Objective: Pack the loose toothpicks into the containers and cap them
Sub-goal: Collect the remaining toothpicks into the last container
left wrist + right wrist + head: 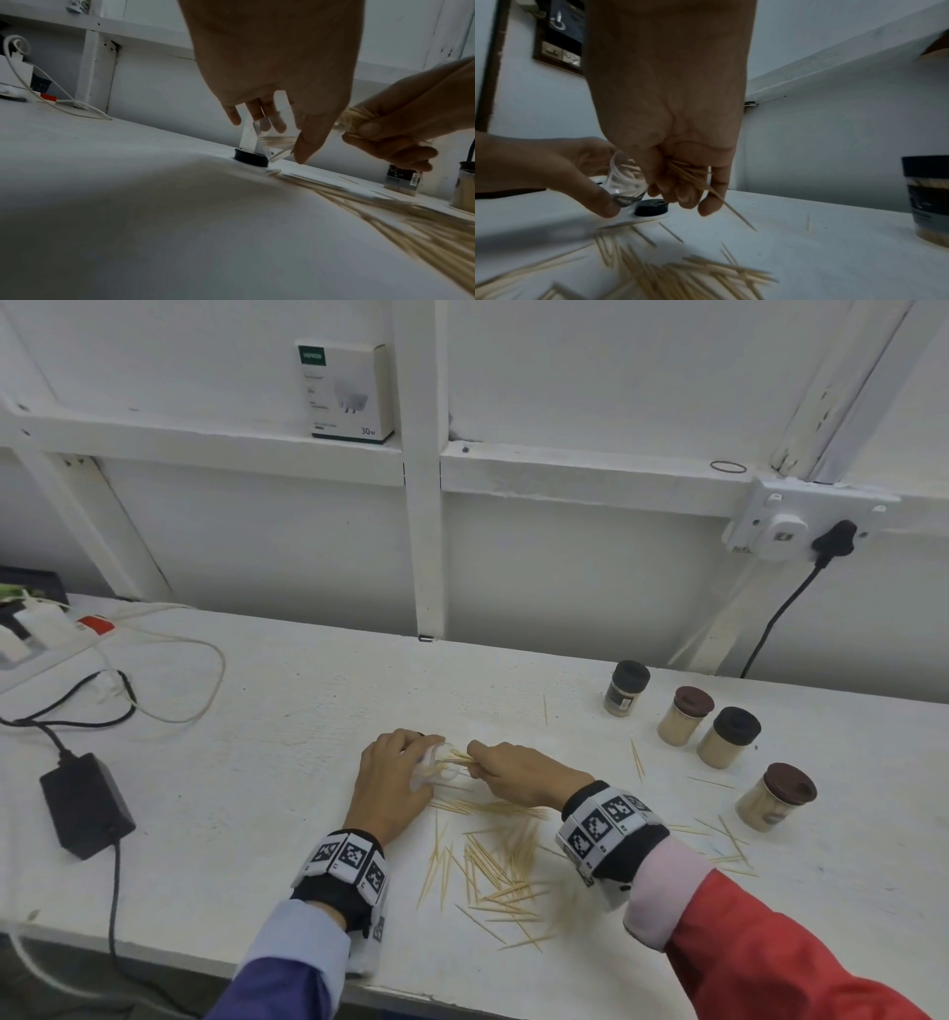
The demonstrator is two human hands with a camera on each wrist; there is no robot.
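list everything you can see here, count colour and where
clear container: one, transparent, tilted in the left hand
bundle of toothpicks: one, pale wood, entering the container's mouth
loose toothpicks: many, pale wood, scattered on the table
loose cap: one, black, on the table behind the container
capped containers: four, two black caps, two brown, at the right
table: one, white
power adapter: one, black, at the left
box: one, white, on the wall ledge
left hand: grips the container
right hand: pinches the bundle

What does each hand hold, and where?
Left hand grips the clear container around its wall; right hand pinches a toothpick bundle mid-length.
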